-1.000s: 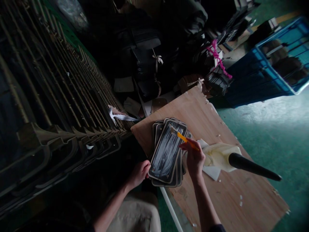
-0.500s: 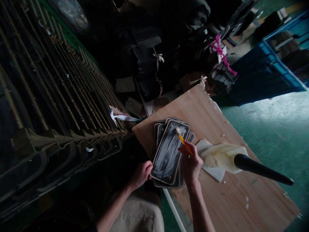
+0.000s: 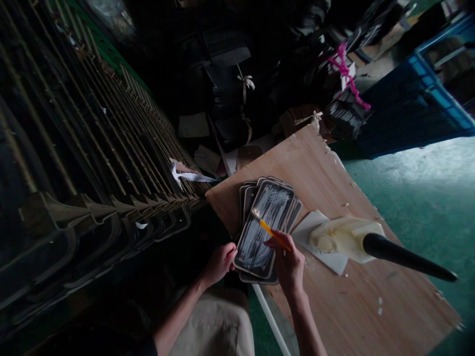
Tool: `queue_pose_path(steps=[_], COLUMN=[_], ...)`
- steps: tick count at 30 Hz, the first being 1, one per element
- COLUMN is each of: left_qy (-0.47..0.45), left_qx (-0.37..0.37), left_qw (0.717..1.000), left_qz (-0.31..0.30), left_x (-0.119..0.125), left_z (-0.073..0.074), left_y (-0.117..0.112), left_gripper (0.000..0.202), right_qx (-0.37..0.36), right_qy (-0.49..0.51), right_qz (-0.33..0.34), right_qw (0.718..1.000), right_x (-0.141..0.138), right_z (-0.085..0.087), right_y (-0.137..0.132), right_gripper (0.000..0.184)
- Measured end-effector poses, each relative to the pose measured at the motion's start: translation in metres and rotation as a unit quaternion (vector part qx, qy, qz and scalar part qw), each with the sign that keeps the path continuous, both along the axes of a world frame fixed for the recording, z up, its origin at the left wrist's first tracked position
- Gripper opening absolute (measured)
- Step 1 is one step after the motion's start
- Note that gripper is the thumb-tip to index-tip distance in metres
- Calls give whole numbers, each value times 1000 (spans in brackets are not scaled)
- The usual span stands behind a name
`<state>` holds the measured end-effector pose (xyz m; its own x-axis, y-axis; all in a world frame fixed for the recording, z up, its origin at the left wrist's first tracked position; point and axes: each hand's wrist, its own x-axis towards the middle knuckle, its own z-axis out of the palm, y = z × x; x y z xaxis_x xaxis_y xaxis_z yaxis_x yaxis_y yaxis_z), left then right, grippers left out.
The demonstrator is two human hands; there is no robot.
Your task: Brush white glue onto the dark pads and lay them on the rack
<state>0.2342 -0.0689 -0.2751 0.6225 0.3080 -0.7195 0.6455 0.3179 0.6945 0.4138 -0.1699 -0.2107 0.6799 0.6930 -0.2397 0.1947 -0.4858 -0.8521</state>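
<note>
Well to the left of the top panel [image 3: 256,240], a rack [image 3: 92,148] of closely spaced rods is seen, and a white strip [image 3: 195,176] is caught at the rack's near end. Just beside the top panel's lower left corner, the left hand [image 3: 219,262] is placed; its fingers are curled nearly closed, and the panel's edge is pinched between them. Beyond the top panel, in shadow, a dark bundle [image 3: 218,91] is bound with a pale ribbon [image 3: 246,82].

The top panel itself, dark and round-cornered, is laid at a slant on a fanned stack [image 3: 248,198] of similar panels, and its face is streaked with white. The stack is carried by a wooden surface [image 3: 371,291]. Over the top panel's middle, a yellow-handled brush [image 3: 272,233] is held, its bristles apparently set against the streaked face. Over the top panel's right edge, the right hand [image 3: 291,264] is closed around the brush handle.

To the right of the top panel, a white sheet [image 3: 309,225] is partly covered by a pale container [image 3: 349,235], from which a long black spout [image 3: 408,257] is extended. Farther right and beyond the top panel, a blue crate [image 3: 411,104] is stood on the green floor [image 3: 419,188].
</note>
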Motion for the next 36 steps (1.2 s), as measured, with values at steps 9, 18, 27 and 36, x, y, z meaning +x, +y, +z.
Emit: queue_pose_path(steps=[9, 18, 27, 36], left_qy=[-6, -14, -27, -30], left_qx=[-2, -26, -67, -73], left_qw=[1000, 999, 994, 993], left_qz=[2, 36, 81, 86], left_x=[-4, -4, -4, -3], left_z=[-8, -9, -8, -1], left_y=[-3, -5, -8, -7], left_gripper=[26, 26, 28, 24], right_qx=[-1, -71, -117, -70], right_qy=[-44, -166, -19, 109], right_qz=[-62, 10, 17, -106], right_qw=[997, 984, 993, 986], right_x=[33, 4, -72, -96], right_z=[7, 9, 56, 41], right_y=[-16, -38, -75, -67], right_gripper=[25, 22, 24, 31])
